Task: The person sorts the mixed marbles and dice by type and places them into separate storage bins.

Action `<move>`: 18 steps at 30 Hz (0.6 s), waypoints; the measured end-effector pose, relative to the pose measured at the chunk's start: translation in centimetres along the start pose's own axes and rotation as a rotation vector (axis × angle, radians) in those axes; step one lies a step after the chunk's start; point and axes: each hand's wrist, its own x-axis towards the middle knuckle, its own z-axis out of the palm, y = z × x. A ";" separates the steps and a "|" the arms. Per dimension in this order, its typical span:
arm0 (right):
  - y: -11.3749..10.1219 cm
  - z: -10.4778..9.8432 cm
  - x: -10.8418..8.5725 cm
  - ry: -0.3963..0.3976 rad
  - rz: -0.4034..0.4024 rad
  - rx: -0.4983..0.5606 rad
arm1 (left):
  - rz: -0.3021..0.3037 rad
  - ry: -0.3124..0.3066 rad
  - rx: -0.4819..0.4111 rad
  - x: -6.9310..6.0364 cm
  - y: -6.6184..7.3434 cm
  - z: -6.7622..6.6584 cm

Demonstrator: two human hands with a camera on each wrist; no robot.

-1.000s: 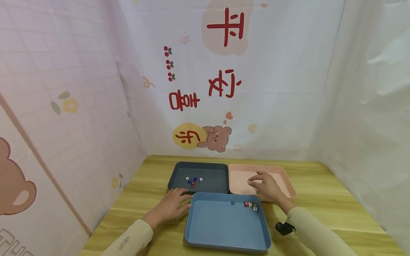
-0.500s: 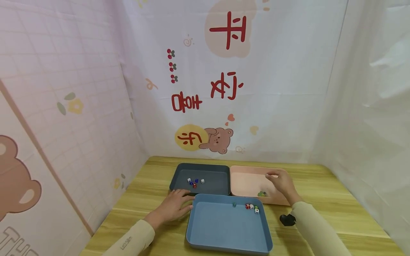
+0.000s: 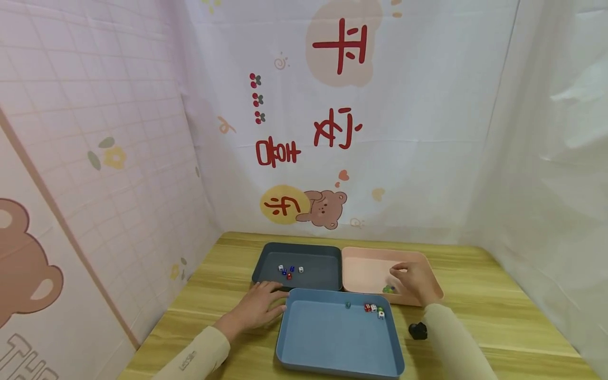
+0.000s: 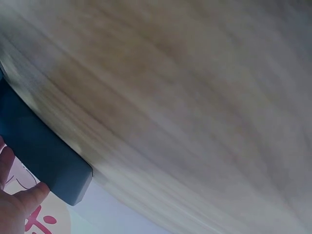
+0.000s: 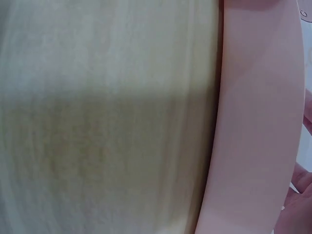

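In the head view, my left hand (image 3: 256, 306) rests at the meeting corners of the dark grey tray (image 3: 304, 248) and the blue tray (image 3: 339, 338), fingers extended and touching the rims. The left wrist view shows those fingers (image 4: 36, 194) against the dark tray's wall (image 4: 44, 146). Over the pink tray (image 3: 366, 258), my right hand (image 3: 415, 279) hovers with fingers bent; thumb and fingers stand apart in the right wrist view, and I see nothing held. Several green dice (image 3: 388, 289) lie below its fingertips in the pink tray.
Blue, white and red dice (image 3: 289, 276) lie in the dark tray. The blue tray holds a lone green die (image 3: 348, 305) and a cluster of red, white and green dice (image 3: 373, 308) at its far right corner. A black object (image 3: 418, 331) sits beside the right sleeve.
My right hand has moved right over the pink tray, then slightly down and nearer. The green dice there now show more fully. The left hand has stayed on the tray corners.
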 end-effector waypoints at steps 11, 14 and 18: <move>1.2 -0.2 0.0 0.044 -0.097 0.005 | -0.008 -0.011 0.004 0.1 -0.2 0.3; 1.4 -0.6 0.1 0.044 -0.100 0.004 | -0.011 -0.015 0.003 0.1 -0.2 0.3; 1.4 -0.7 0.2 0.059 -0.115 0.007 | -0.012 -0.015 0.014 0.1 -0.3 0.4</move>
